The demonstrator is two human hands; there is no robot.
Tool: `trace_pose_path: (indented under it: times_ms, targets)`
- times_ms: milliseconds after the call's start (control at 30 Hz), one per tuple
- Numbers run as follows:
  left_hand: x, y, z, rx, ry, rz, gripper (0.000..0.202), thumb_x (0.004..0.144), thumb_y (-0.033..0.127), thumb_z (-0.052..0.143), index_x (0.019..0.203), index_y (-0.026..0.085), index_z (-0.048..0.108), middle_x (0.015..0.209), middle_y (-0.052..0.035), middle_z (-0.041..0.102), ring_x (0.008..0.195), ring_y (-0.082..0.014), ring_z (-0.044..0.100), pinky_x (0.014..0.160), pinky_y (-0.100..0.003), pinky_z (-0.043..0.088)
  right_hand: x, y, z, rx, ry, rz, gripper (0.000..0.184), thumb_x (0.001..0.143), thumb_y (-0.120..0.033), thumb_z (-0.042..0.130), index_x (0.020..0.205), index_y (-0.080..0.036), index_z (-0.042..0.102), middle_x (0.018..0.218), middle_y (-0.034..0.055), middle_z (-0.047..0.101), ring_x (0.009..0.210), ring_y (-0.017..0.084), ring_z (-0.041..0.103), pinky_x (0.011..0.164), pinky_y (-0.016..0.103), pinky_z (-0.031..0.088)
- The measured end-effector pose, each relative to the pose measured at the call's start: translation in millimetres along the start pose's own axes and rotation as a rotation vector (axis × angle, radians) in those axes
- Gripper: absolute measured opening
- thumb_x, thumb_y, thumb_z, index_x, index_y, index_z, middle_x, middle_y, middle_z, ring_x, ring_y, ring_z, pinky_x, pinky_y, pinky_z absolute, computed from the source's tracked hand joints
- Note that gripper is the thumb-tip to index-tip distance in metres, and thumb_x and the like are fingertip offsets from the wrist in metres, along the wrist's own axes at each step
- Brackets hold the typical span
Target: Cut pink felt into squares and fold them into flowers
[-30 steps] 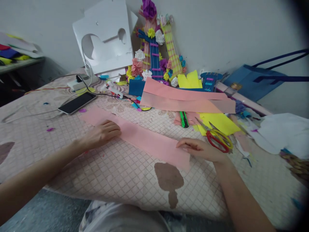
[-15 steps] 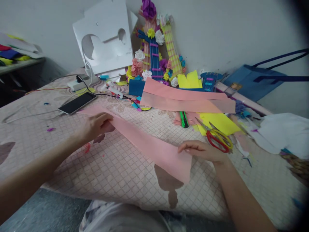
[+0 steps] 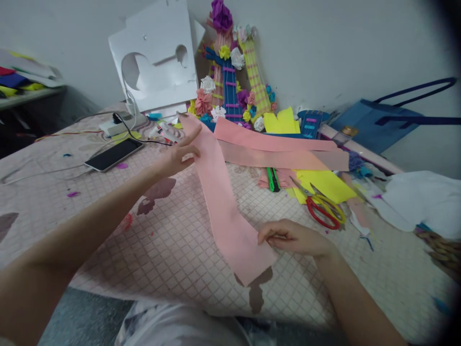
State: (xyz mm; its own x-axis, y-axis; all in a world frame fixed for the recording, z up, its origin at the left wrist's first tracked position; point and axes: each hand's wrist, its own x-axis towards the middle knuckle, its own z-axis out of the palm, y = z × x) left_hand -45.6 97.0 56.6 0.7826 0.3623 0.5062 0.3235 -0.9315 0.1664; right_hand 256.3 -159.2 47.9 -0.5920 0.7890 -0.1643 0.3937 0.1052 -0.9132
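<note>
A long pink felt strip runs from the table's near edge up and away, lifted off the quilted cloth. My left hand grips its far end, raised above the table near the phone cable. My right hand pinches the strip's near end by its right edge, low over the table. The strip's lower corner hangs just above a brown patch on the cloth.
Red-and-yellow scissors lie right of my right hand, on yellow sheets. A green cutter, more pink strips, a phone, a white foam board, decorated craft guitars and a blue bag crowd the back.
The strip lay flat across the table a second ago. My left hand lifted its far end up and swung it away to the right; my right hand kept its end and shifted slightly left.
</note>
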Motion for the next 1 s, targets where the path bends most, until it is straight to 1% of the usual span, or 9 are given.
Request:
trace_pose_path:
  times_ms: [100, 200, 300, 367, 433, 567, 733, 867, 1000]
  targets:
    - [2, 1, 6.3, 0.106, -0.162, -0.178, 0.031, 0.083, 0.005, 0.047, 0.112, 0.015, 0.051, 0.154, -0.0128, 0.016, 0.119, -0.0256, 0.051, 0.093, -0.043, 0.046, 12, 7, 10, 0.068, 0.217, 0.064, 0.021, 0.086, -0.017, 0.048, 0.102, -0.022, 0.062, 0.103, 0.0042, 0.065, 0.094, 0.017, 0.061, 0.078, 0.029, 0.046]
    - [-8, 17, 11.1, 0.206, -0.122, -0.328, 0.049, 0.079, 0.006, 0.053, 0.126, 0.018, 0.044, 0.152, -0.0163, 0.019, 0.115, -0.0312, 0.054, 0.092, -0.05, 0.044, 22, 15, 18, 0.104, 0.297, 0.072, 0.027, 0.083, -0.012, 0.049, 0.105, -0.024, 0.059, 0.104, 0.0031, 0.064, 0.095, 0.017, 0.061, 0.08, 0.03, 0.046]
    - [-26, 54, 9.9, 0.072, -0.113, -0.229, 0.049, 0.082, 0.014, 0.056, 0.129, 0.016, 0.043, 0.139, -0.0148, 0.043, 0.121, -0.0294, 0.048, 0.098, -0.047, 0.041, 27, 18, 22, -0.008, 0.365, 0.052, 0.036, 0.079, -0.008, 0.049, 0.109, -0.025, 0.056, 0.096, 0.0008, 0.063, 0.084, 0.015, 0.06, 0.074, 0.028, 0.046]
    - [-39, 84, 7.8, -0.106, -0.181, -0.172, 0.045, 0.082, 0.019, 0.06, 0.125, 0.017, 0.046, 0.124, -0.0113, 0.056, 0.113, -0.0241, 0.054, 0.095, -0.04, 0.045, 29, 18, 23, -0.167, 0.427, 0.037, 0.04, 0.076, -0.005, 0.049, 0.109, -0.026, 0.056, 0.094, 0.0006, 0.058, 0.075, 0.013, 0.056, 0.067, 0.026, 0.045]
    - [-50, 112, 8.1, -0.26, -0.245, -0.129, 0.044, 0.08, 0.025, 0.064, 0.121, 0.018, 0.049, 0.119, -0.0096, 0.059, 0.107, -0.0213, 0.056, 0.09, -0.035, 0.047, 31, 17, 24, -0.295, 0.469, 0.018, 0.044, 0.074, -0.003, 0.049, 0.11, -0.026, 0.057, 0.098, 0.0019, 0.053, 0.068, 0.011, 0.052, 0.061, 0.025, 0.043]
    - [-58, 149, 20.2, -0.327, -0.262, -0.107, 0.047, 0.073, 0.022, 0.07, 0.117, 0.019, 0.052, 0.119, -0.009, 0.057, 0.112, -0.024, 0.052, 0.092, -0.037, 0.045, 35, 15, 25, -0.363, 0.516, -0.054, 0.036, 0.076, -0.003, 0.048, 0.102, -0.025, 0.059, 0.107, 0.0049, 0.047, 0.075, 0.012, 0.052, 0.063, 0.026, 0.043]
    - [-56, 161, 36.7, -0.343, -0.26, -0.251, 0.012, 0.075, 0.013, 0.058, 0.087, 0.015, 0.06, 0.086, -0.0042, 0.062, 0.08, -0.0165, 0.058, 0.074, -0.029, 0.046, 42, 16, 32, -0.271, 0.582, -0.129, 0.017, 0.081, -0.011, 0.052, 0.092, -0.023, 0.058, 0.107, 0.0054, 0.053, 0.083, 0.016, 0.055, 0.065, 0.027, 0.044]
    - [-60, 158, 35.9, -0.442, -0.261, -0.428, 0.016, 0.072, 0.007, 0.052, 0.08, 0.015, 0.062, 0.073, -0.0009, 0.062, 0.062, -0.0109, 0.054, 0.057, -0.021, 0.04, 49, 19, 34, -0.138, 0.589, -0.066, 0.035, 0.075, -0.007, 0.052, 0.105, -0.023, 0.055, 0.103, 0.0035, 0.059, 0.076, 0.014, 0.057, 0.065, 0.027, 0.044]
    - [-61, 149, 33.4, -0.522, -0.271, -0.548, 0.014, 0.073, 0.012, 0.051, 0.079, 0.015, 0.063, 0.07, 0.0002, 0.064, 0.06, -0.0106, 0.056, 0.053, -0.02, 0.038, 62, 19, 27, -0.082, 0.541, 0.01, 0.021, 0.074, -0.008, 0.048, 0.086, -0.019, 0.06, 0.083, 0.0015, 0.063, 0.078, 0.015, 0.058, 0.069, 0.028, 0.044]
